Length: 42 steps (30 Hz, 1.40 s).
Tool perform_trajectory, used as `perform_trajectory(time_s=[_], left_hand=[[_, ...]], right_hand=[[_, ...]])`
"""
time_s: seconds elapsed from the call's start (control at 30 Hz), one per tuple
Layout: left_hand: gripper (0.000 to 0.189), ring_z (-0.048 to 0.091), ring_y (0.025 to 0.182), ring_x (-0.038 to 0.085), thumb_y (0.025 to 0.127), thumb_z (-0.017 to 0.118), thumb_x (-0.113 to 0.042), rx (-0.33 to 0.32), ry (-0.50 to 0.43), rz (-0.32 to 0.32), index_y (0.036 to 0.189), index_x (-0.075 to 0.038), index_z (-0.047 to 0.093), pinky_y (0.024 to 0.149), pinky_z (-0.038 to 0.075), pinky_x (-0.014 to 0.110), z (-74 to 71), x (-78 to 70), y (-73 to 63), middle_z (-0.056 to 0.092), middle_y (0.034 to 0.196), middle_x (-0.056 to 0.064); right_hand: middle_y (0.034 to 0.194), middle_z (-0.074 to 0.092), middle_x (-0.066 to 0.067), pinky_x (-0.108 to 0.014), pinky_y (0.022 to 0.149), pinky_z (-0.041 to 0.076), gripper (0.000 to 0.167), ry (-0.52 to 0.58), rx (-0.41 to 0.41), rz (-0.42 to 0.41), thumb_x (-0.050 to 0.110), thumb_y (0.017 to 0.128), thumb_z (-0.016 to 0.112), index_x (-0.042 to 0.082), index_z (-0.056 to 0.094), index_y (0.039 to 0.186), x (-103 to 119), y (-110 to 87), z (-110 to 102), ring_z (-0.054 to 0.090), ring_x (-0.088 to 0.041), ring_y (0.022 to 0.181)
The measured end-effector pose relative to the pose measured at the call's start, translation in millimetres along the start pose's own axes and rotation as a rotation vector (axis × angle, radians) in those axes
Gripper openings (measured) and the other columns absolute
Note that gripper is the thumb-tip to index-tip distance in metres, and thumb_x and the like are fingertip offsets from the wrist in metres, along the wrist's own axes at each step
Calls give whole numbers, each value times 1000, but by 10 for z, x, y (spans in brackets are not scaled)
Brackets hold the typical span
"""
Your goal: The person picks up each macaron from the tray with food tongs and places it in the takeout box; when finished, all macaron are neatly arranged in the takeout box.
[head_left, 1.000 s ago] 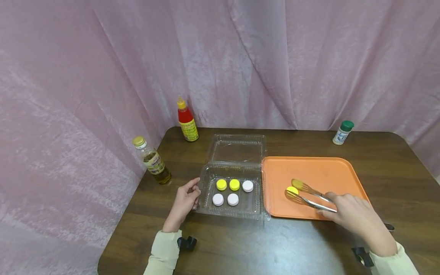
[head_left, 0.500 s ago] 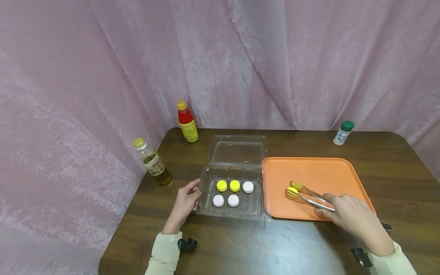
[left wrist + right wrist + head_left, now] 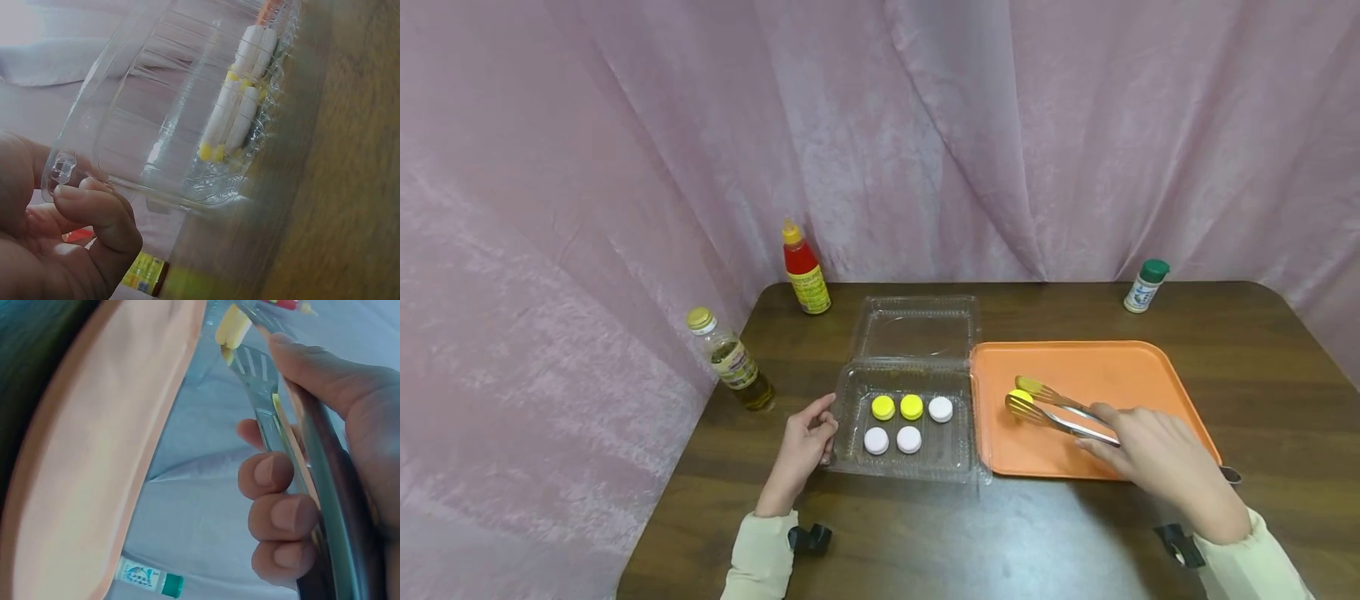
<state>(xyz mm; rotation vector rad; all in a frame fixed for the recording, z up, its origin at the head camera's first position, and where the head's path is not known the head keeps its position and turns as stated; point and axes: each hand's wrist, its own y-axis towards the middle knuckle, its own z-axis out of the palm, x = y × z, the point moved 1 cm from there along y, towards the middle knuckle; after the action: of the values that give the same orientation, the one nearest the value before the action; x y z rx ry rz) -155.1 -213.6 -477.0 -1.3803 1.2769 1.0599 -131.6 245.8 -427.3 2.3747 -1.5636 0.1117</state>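
Note:
My right hand (image 3: 1168,462) grips metal slotted tongs (image 3: 1078,430), their two heads closed around a yellow macaron (image 3: 1022,396). In the right wrist view the macaron (image 3: 233,327) is pinched at the tong tips, with fingers curled round the handles. It appears lifted over the left part of the orange tray (image 3: 1120,375). My left hand (image 3: 801,446) pinches the left rim of a clear plastic clamshell container (image 3: 955,462); the left wrist view shows thumb and finger at its corner. Inside sit two yellow macarons (image 3: 897,407) and three white ones (image 3: 908,440).
The container's lid (image 3: 917,329) lies folded back behind it, and the tray adjoins its right side. An oil bottle (image 3: 735,367) stands at left, a red sauce bottle (image 3: 807,279) at back left, a green-capped shaker (image 3: 1144,290) at back right. A pink curtain (image 3: 880,150) hangs behind.
The tongs have closed on the yellow macaron, and my right hand has moved it left and slightly up in the view. My left hand stays at the container's rim.

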Motion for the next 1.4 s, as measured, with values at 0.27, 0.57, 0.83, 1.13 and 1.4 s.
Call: perform_trajectory(time_s=[0.27, 0.57, 0.83, 1.13, 1.4], left_hand=[[49, 44, 56, 11, 96, 51, 6, 8, 14, 9, 145, 8, 47, 43, 38, 20, 1, -7, 20, 50, 91, 8], [49, 44, 56, 11, 96, 51, 6, -2, 16, -2, 145, 7, 47, 44, 38, 20, -2, -13, 20, 50, 91, 8], [49, 43, 55, 10, 96, 51, 8, -9, -1, -4, 144, 8, 48, 43, 37, 20, 7, -27, 1, 50, 89, 7], [50, 42, 55, 10, 94, 49, 9, 2, 13, 6, 144, 10, 47, 43, 36, 20, 30, -8, -4, 49, 88, 6], [49, 41, 54, 11, 95, 48, 7, -14, 9, -4, 145, 10, 46, 42, 35, 20, 20, -41, -13, 49, 89, 5]], right_hand=[[57, 39, 14, -32, 45, 33, 45, 11, -29, -15, 44, 85, 78, 14, 68, 118, 140, 34, -41, 41, -9, 53], [58, 36, 17, -27, 42, 29, 42, 22, -40, -102, 45, 88, 75, 12, 69, 112, 336, 116, -52, 32, -4, 49], [57, 34, 18, -23, 41, 25, 37, 23, -36, -226, 44, 90, 74, 11, 68, 106, 464, 266, -51, 27, 0, 45], [59, 39, 12, -23, 39, 27, 35, -72, 56, -358, 41, 85, 79, 11, 64, 96, 636, 457, -54, 31, -4, 45], [56, 38, 9, -23, 39, 26, 28, -109, 85, -490, 34, 83, 82, 11, 68, 85, 839, 698, 5, 31, -4, 47]])
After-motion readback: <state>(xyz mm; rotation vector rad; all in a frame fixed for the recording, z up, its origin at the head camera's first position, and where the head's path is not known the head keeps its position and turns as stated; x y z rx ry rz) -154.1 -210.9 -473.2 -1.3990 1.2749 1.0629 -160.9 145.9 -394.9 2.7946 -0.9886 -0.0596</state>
